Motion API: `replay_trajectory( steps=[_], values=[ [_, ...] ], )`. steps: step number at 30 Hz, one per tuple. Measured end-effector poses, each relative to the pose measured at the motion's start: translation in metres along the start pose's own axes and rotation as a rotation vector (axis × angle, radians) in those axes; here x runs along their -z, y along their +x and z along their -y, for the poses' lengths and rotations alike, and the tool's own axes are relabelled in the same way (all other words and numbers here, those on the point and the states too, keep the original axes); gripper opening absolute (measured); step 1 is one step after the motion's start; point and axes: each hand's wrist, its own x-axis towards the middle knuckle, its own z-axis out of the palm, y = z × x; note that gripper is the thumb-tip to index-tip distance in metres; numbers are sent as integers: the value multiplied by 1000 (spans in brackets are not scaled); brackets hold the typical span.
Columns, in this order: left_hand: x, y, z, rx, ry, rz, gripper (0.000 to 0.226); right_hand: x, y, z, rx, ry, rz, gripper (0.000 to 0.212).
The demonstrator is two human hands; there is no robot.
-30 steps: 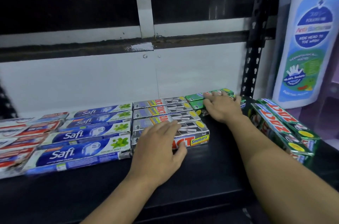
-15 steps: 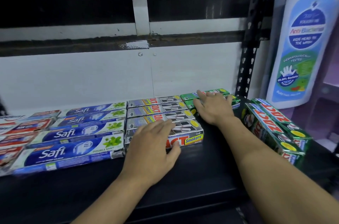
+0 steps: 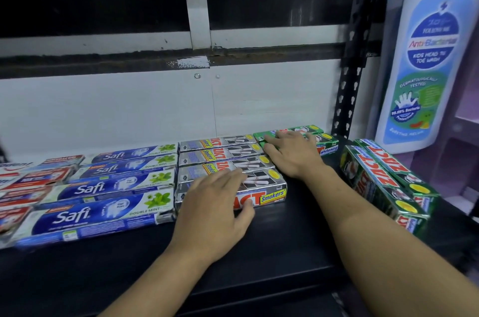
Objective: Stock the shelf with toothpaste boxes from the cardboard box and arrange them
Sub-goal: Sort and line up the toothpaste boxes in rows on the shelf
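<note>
Head view
- Shelf: one black shelf board [image 3: 285,252] with a white back panel and one black perforated upright [image 3: 347,98] at its right end.
- Safi boxes [image 3: 103,187]: four, blue and white, lying flat in a column from front to back, left of centre.
- Smokers boxes [image 3: 220,153]: four silver Zact boxes, flat in a column just right of the Safi column.
- Whitening boxes [image 3: 326,144]: two green ones at the back, touching the right end of the silver column.
- Angled green boxes [image 3: 383,176]: at least two, stacked askew at the shelf's right end, apart from the rows.
- Red and white boxes [image 3: 31,179]: far left, blurred; number unclear.
- Left hand [image 3: 215,210]: palm down on the front Smokers box, fingers straight and close together, thumb against its front face.
- Right hand [image 3: 293,153]: flat on the Whitening boxes, fingers slightly spread.
- Wash bottle [image 3: 430,57]: one, white with a blue label, beyond the upright.
</note>
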Motion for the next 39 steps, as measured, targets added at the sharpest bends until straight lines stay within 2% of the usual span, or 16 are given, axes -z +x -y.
replay_trajectory(
  steps=[5,10,17,29,34,39],
  values=[
    [-1,0,1,-5,0,0,46,3,-2,-3,-69,55,-13,51],
    [-1,1,1,-7,-11,7,48,-4,5,-17,-162,21,37,76],
    [-2,1,1,-15,-16,-4,46,-5,5,-15,-159,-49,-11,81],
    [-2,2,2,-21,-32,-10,48,12,-18,-3,-168,28,-12,67],
    [-2,2,4,-31,-35,-1,47,49,-73,9,-114,-76,-211,49],
    [-1,2,4,-37,-39,0,44,76,-142,-13,-172,-207,-329,28]
  ],
)
